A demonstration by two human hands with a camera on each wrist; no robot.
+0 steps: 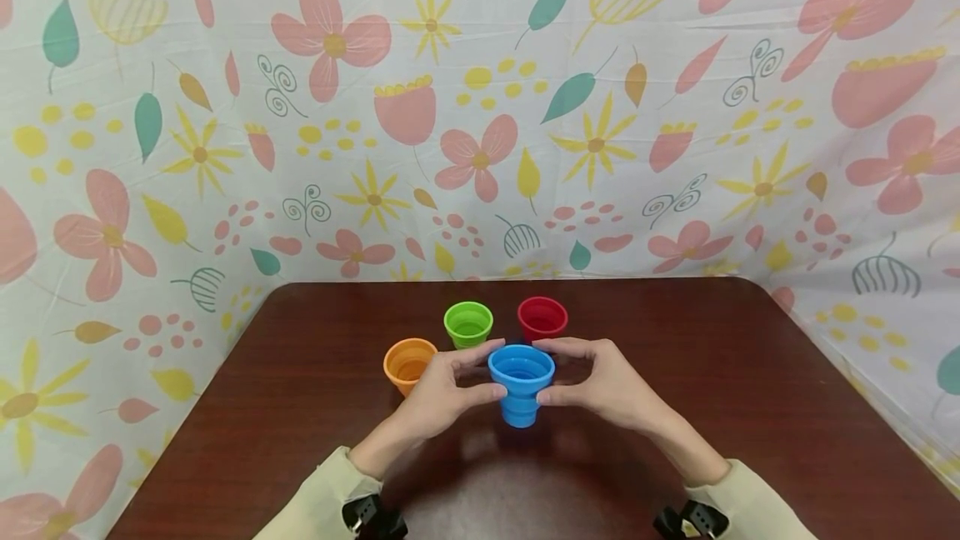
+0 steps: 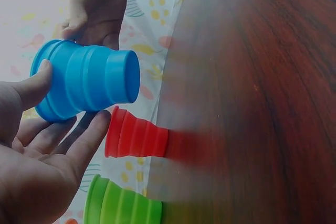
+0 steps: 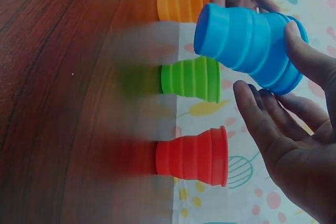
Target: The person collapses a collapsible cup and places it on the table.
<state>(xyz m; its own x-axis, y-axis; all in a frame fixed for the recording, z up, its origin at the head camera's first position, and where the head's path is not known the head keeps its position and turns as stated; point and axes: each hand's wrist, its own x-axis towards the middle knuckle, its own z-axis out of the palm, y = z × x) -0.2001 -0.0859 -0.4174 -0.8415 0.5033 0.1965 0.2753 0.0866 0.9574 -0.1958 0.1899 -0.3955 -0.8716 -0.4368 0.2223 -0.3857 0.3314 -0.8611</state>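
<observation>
Both hands hold a blue collapsible cup upright above the table, its rim facing up. My left hand grips its left side, thumb toward me and fingers behind. On the opposite side my right hand pinches it the same way. In both wrist views the blue cup is fully extended in ridged tiers, its base apart from the tabletop. Behind it stand a green cup and a red cup. An orange cup is next to the left hand, which partly hides it.
The dark brown wooden table has rounded far corners. A white floral cloth hangs right behind its far edge and down both sides. Green, red and orange cups stand on the table close beyond the hands.
</observation>
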